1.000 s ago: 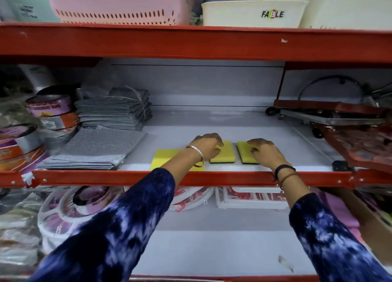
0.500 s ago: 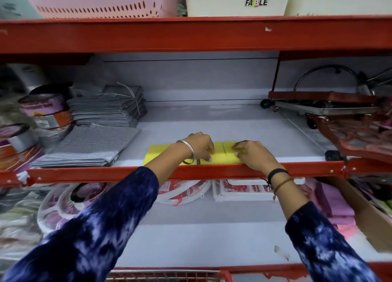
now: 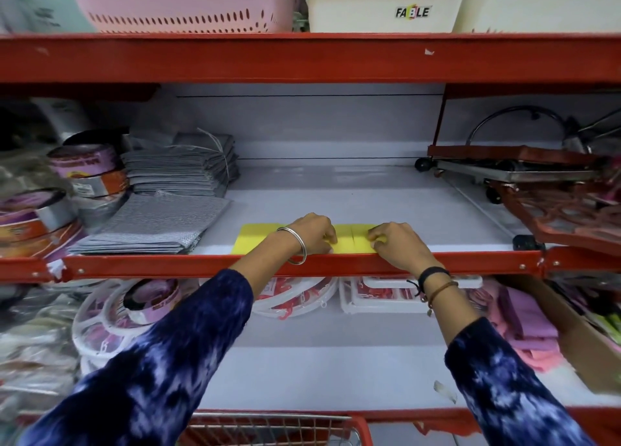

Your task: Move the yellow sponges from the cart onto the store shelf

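Note:
Three yellow sponges lie in a row along the front of the white middle shelf, just behind its red rail. The left sponge is uncovered. My left hand rests with curled fingers on the middle sponge. My right hand presses fingertips on the right sponge, which touches the middle one. The top rim of the red wire cart shows at the bottom edge; what it holds is hidden.
Grey cloth stacks and tape rolls fill the shelf's left side. Red trolleys with wheels crowd the right. Baskets sit on the top shelf. White round racks and pink cloths lie below.
The right and middle sponges have been pushed together toward the shelf's front rail, closing the gap between them. Both hands drew back toward the rail with them.

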